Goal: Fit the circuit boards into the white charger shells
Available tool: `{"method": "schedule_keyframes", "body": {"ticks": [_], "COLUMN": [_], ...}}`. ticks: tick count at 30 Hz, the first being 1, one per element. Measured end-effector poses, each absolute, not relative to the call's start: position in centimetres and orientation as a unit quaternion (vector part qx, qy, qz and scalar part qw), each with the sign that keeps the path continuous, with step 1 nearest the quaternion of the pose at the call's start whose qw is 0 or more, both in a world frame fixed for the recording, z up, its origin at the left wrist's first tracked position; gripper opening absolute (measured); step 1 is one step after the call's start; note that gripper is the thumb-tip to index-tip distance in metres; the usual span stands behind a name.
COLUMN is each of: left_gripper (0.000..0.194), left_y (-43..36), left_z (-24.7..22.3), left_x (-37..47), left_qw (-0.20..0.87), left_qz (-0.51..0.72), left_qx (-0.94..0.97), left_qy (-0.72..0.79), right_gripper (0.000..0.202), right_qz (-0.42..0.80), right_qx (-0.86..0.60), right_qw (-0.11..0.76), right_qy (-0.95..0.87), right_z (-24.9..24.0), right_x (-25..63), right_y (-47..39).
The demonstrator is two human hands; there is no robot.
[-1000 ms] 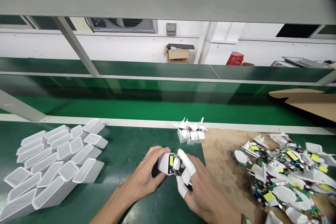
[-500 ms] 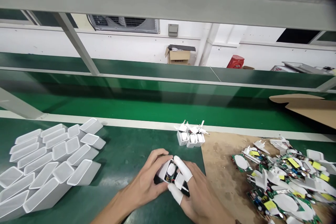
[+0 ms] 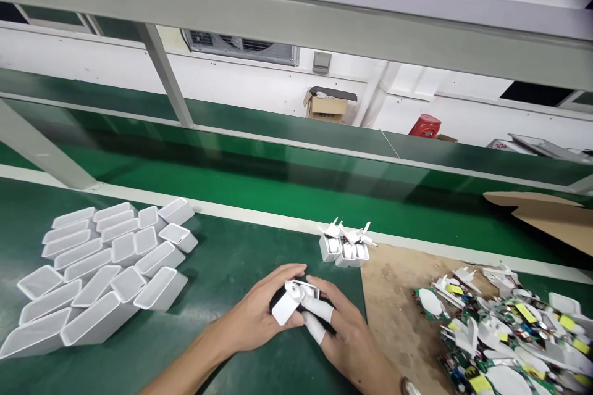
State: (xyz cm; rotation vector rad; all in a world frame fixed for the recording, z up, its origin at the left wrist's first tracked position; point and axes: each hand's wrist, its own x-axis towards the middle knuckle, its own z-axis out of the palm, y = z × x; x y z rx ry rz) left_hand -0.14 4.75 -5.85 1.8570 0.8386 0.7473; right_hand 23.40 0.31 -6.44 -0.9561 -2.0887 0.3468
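A: Item one: where is the white unit (image 3: 284,310) to be entered?
B: Between the two hands, over the near part of the green table (image 3: 222,271). A flat white piece is turned outward, and a pale rim is shown at its right.

A: By what is it held?
B: By the left hand (image 3: 254,311), fingers curled about its left side, thumb on the near side. By the right hand (image 3: 352,333), two white-covered fingers pressed closely together and closed on its right side, one bare finger laid along the far edge. The exact contact is hidden and cannot be told. By judgement, it is gripped from both sides so that tilt can be controlled.

A: Item two?
B: White casings (image 3: 148,259), one lot, at left. Open ends are turned up, presumably so that the insides can be reached.

A: Item three?
B: Filled casings (image 3: 343,257), a small cluster, stood side by side near the table's far edge. White prongs are left protruding; upright placing probably prevents spilling.

A: Item four?
B: Circuit boards (image 3: 491,345), one loose heap, at right. Most are laid on a cardboard sheet (image 3: 389,302), by which the table is perhaps protected from scratches.
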Motion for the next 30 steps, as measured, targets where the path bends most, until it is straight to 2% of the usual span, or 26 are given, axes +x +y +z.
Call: {"method": "schedule_keyframes", "body": {"ticks": [7,9,13,21,23,26,27,30], "left_gripper": [0.106,0.112,0.108,0.112,0.096,0.038,0.024,0.016], "left_y": [4.8,4.8,4.7,4.7,4.8,4.9,4.9,4.9], "left_z": [-6.6,-6.5,-6.4,-6.4,-5.9,-5.1,-5.0,-4.7], "left_x": [-0.5,-0.4,-0.2,0.0,0.3,0.6,0.7,0.7], "left_qw": [0.420,0.396,0.379,0.358,0.352,0.347,0.351,0.366], "left_qz": [0.348,0.368,0.384,0.433,0.444,0.430,0.422,0.408], "left_qx": [0.763,0.769,0.768,0.756,0.762,0.778,0.781,0.781], "left_qy": [0.347,0.341,0.346,0.336,0.313,0.300,0.299,0.299], "right_gripper": [0.057,0.053,0.050,0.052,0.052,0.049,0.048,0.049], "right_qz": [0.117,0.128,0.150,0.119,0.130,0.120,0.106,0.083], "right_qx": [-0.371,-0.378,-0.381,-0.384,-0.386,-0.400,-0.410,-0.420], "right_qw": [0.441,0.428,0.385,0.437,0.402,0.365,0.365,0.366], "right_qy": [-0.809,-0.811,-0.827,-0.805,-0.820,-0.832,-0.829,-0.826], "right_z": [-5.9,-5.6,-5.8,-5.8,-5.8,-6.1,-6.2,-6.5], "right_x": [23.2,22.9,22.7,22.8,22.8,22.7,22.7,22.8], "right_y": [0.2,0.3,0.6,0.3,0.3,0.1,0.0,-0.3]}}
